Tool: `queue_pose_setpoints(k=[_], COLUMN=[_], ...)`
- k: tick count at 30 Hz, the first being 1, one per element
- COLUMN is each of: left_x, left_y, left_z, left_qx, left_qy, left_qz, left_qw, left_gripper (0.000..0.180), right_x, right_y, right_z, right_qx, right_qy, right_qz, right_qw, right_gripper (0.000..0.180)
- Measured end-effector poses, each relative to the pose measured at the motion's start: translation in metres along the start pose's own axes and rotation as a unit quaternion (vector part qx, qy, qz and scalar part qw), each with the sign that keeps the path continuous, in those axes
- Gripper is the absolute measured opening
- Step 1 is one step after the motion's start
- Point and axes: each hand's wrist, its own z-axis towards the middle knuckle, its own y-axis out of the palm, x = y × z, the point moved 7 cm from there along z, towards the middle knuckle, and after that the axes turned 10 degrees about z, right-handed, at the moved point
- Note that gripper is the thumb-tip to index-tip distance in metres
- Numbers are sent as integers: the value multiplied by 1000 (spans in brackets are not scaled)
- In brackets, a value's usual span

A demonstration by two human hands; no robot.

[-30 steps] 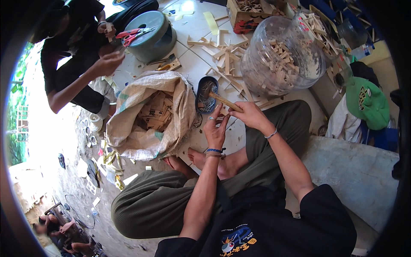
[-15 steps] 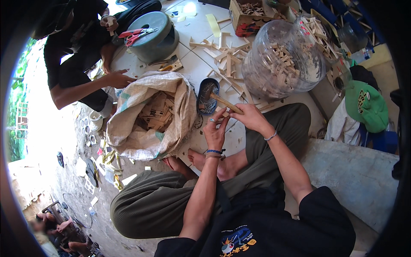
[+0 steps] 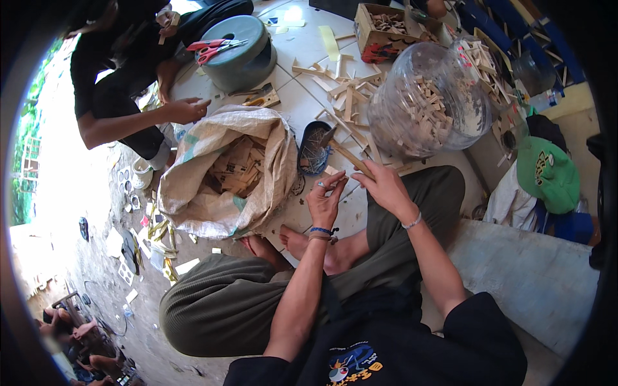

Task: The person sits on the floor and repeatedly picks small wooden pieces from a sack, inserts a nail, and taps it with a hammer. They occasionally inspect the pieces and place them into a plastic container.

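Note:
My right hand [image 3: 385, 187] grips a thin wooden stick [image 3: 351, 157] that points up-left toward a dark blue dish of small nails [image 3: 313, 148]. My left hand [image 3: 326, 200] sits just left of it, fingers pinched around something small that I cannot make out, next to a small wooden block [image 3: 331, 170]. Both hands hover above my crossed legs and bare feet [image 3: 302, 241] on the white tiled floor [image 3: 302, 106].
An open woven sack of wooden pieces [image 3: 226, 172] lies left of the dish. A clear plastic jar of wooden crosses [image 3: 430, 103] lies on its side ahead right. Loose sticks [image 3: 344, 93], a green stool with scissors [image 3: 239, 55] and a cardboard box [image 3: 386, 26] sit beyond. Another person's hand [image 3: 185, 109] reaches over the sack.
My hands have barely moved on the stick. The other person's hand dropped from near the stool to just above the sack's edge.

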Motion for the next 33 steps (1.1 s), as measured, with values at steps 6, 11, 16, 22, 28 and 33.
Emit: queue_pose_setpoints(k=[6, 11, 16, 22, 28, 33], left_x=[-3, 6, 7, 12, 10, 9], left_y=[-2, -5, -6, -9, -7, -7], left_z=[0, -1, -3, -6, -6, -6], left_qx=[-4, 15, 5, 5, 4, 3], left_qy=[-29, -14, -37, -28, -29, -47], left_qz=[27, 40, 23, 30, 19, 50], left_qw=[999, 999, 999, 999, 999, 998], left_gripper=[27, 28, 28, 30, 28, 28], right_x=[-30, -9, 8, 6, 11, 10], right_y=[-21, -2, 11, 12, 17, 14], right_z=[-64, -97, -104, -105, -102, -103], right_qx=[141, 107, 90, 109, 92, 110], right_qy=[-130, -117, -104, -138, -136, -150], right_qz=[-40, -197, -205, -219, -243, -244], right_qw=[981, 968, 969, 960, 956, 952], right_gripper=[38, 64, 62, 62, 69, 67])
